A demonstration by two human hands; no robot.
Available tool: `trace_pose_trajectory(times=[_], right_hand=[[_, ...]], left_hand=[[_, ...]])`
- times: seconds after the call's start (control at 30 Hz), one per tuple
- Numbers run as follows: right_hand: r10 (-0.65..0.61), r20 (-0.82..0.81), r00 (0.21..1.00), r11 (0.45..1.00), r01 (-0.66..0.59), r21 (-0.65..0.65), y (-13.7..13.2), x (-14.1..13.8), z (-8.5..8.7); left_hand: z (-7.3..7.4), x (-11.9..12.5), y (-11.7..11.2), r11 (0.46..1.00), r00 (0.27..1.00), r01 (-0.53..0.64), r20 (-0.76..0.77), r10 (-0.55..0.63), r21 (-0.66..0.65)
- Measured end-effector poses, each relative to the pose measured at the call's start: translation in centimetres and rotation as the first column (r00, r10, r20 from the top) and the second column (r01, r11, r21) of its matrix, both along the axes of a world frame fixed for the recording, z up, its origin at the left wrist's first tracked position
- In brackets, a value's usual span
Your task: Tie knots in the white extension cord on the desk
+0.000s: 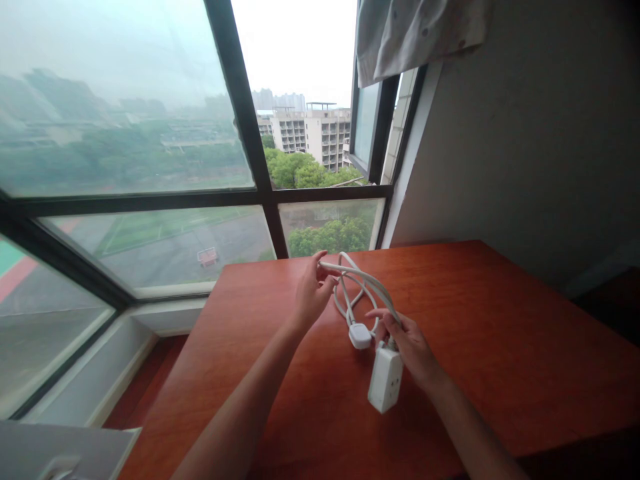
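A white extension lead is between my hands over the reddish-brown table (240,347). My right hand (406,340) is closed round the cable just above the socket block (386,379), which hangs with its outlet holes showing. At the upper left of the cord (367,279), my left hand (314,292) has its fingers curled about a bend of it. Loose loops of cord drop between the two hands. The white plug (359,335) sits below the loops, left of my right hand; whether it touches the table I cannot tell.
Dark-framed windows (265,195) rise behind the table's far edge, with one pane (367,120) swung outward. A light curtain (420,33) hangs at the top right beside a grey wall (505,147). A pale panel (65,450) stands at the lower left.
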State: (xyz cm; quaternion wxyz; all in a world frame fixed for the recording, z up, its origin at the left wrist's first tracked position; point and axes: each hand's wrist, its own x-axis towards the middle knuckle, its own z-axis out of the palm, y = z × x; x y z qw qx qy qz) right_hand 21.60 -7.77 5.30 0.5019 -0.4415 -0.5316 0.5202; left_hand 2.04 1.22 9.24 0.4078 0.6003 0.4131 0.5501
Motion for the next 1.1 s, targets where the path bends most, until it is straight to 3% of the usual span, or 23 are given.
trace_pose_trajectory(times=[0.1,0.17,0.23,0.33,0.5,0.6,0.7,0.77,0.87,1.0,1.1], right_hand=[[-0.036,-0.068,0.997,0.999,0.034,-0.019,0.0,0.0,-0.1],[-0.049,-0.114,0.992,0.998,0.044,-0.045,-0.1,0.0,-0.2],[-0.044,-0.138,0.989,0.998,0.036,-0.06,-0.1,0.0,-0.2],[-0.018,-0.114,0.993,0.998,0.012,-0.06,-0.2,0.0,0.1],[0.039,0.01,0.999,0.997,-0.038,-0.066,-0.2,0.4,0.4],[0.002,0.049,0.999,0.997,0.002,-0.076,0.0,1.2,0.3],[-0.059,0.014,0.998,0.991,0.06,-0.117,0.3,2.3,0.1],[-0.094,-0.006,0.996,0.983,0.092,-0.158,0.6,3.0,0.2],[-0.11,-0.024,0.994,0.975,0.103,-0.197,1.0,3.7,0.8],[-0.051,0.01,0.999,0.974,0.052,-0.219,1.7,5.1,1.6],[0.048,0.145,0.988,0.972,-0.013,-0.235,2.4,6.9,1.6]], left_hand=[[-2.0,0.2,0.1,0.968,0.968,-0.242,-0.045,0.245,0.062],[-2.9,0.6,-0.2,0.956,0.946,-0.272,-0.153,0.287,0.109],[-3.2,1.3,-0.4,0.959,0.905,-0.219,-0.329,0.269,0.181],[-2.9,2.7,-0.2,0.944,0.795,-0.182,-0.523,0.305,0.274],[-1.3,4.4,1.5,0.931,0.651,-0.116,-0.681,0.335,0.347],[-0.6,4.2,1.5,0.92,0.546,-0.136,-0.747,0.38,0.368],[0.0,3.2,0.4,0.937,0.465,-0.077,-0.819,0.336,0.34],[0.7,2.3,-0.3,0.954,0.474,-0.019,-0.837,0.272,0.299],[2.1,0.9,-0.8,0.983,0.56,0.105,-0.826,0.066,0.15],[3.7,-1.0,-0.7,0.956,0.743,0.293,-0.625,-0.237,-0.015],[4.3,-2.5,-0.7,0.933,0.757,0.34,-0.553,-0.348,-0.122]])
